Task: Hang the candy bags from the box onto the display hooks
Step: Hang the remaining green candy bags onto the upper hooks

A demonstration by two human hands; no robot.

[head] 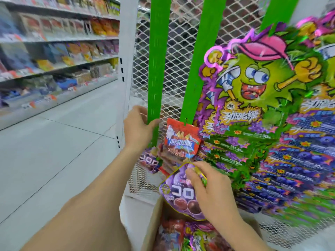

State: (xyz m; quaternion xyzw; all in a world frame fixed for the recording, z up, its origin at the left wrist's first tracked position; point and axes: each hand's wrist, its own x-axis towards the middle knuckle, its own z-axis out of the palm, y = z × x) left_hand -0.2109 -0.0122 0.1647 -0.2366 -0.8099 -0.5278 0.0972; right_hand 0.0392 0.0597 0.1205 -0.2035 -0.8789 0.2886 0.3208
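Observation:
My right hand (208, 185) pinches the top of a purple candy bag (178, 194) just above the open cardboard box (154, 225), which holds several more bags. My left hand (138, 127) grips the lower end of the leftmost green hanging strip (157, 69). A red candy bag (181, 140) hangs at the bottom of the middle green strip (203, 60), with another purple bag (149, 163) lower to its left. Large green and purple candy bags (253, 91) fill the strips to the right.
White wire mesh (174, 51) backs the strips, framed by a white post (126, 60). Shelves of packaged snacks (54, 42) line the aisle on the left, over a pale tiled floor (54, 151).

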